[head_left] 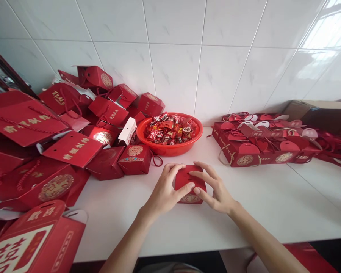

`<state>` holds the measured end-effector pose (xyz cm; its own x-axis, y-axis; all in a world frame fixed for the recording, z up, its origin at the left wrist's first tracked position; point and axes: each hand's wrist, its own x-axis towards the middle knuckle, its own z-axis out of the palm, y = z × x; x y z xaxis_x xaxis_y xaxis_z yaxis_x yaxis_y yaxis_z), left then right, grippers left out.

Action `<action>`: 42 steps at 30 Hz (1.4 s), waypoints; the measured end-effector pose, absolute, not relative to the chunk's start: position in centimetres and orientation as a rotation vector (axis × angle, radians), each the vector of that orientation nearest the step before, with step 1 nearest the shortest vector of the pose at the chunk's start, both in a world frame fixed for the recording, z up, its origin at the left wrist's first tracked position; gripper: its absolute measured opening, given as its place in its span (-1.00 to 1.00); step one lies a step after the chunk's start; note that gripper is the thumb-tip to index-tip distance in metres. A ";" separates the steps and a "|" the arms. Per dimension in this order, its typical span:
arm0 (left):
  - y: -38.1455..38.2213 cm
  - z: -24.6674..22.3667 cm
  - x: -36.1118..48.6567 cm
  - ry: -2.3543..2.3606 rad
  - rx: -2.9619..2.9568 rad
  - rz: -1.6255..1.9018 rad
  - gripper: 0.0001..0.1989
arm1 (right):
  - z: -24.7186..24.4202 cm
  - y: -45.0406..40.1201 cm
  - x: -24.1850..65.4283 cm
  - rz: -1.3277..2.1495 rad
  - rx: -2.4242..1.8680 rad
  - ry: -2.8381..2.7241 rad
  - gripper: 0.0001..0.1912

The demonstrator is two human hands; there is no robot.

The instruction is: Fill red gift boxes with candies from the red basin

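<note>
A small red gift box (184, 176) with a gold round emblem on its front stands on the white table (125, 227) in front of me. My left hand (165, 189) grips it from the left, fingertips at the back edge and thumb on the front of the top. From the right, my right hand (220, 192) holds it, with fingers over the top and thumb near the front edge. Both thumbs almost meet. Small slots show in the box's top; its inside is hidden. Just behind it sits a red plastic basket (170, 150) heaped with wrapped candies (170, 131).
On the left, red gift boxes (57, 185) lie in a loose pile reaching the table's front edge. Rows of red boxes with rope handles (264, 151) stand at the right, beside a cardboard box (324, 108). A white tiled wall (173, 68) closes off the back.
</note>
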<state>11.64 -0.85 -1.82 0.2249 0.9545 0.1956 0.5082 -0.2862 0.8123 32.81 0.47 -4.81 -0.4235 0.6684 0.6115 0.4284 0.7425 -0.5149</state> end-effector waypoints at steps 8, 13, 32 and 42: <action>-1.3 -1.9 12.0 1.393 1.791 1.005 -0.63 | -4.3 0.6 33.2 0.441 -0.856 -2.072 -0.60; -1.6 -2.3 13.6 1.494 1.769 1.141 -0.62 | -3.8 -0.8 32.3 0.302 -1.032 -2.021 -0.56; -1.8 -3.2 11.7 1.292 1.675 1.229 -0.58 | -1.1 -3.5 36.7 0.148 -1.356 -1.799 -0.55; -1.5 -2.5 7.9 1.371 1.581 1.291 -0.51 | -0.2 -3.5 56.6 -0.058 -1.922 -0.955 -0.54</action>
<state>7.95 -1.49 -2.55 -0.0413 0.9680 0.2474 0.3052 -0.2235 0.9257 56.65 -3.52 -0.15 0.6931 0.5926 0.4103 0.6378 -0.2391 -0.7322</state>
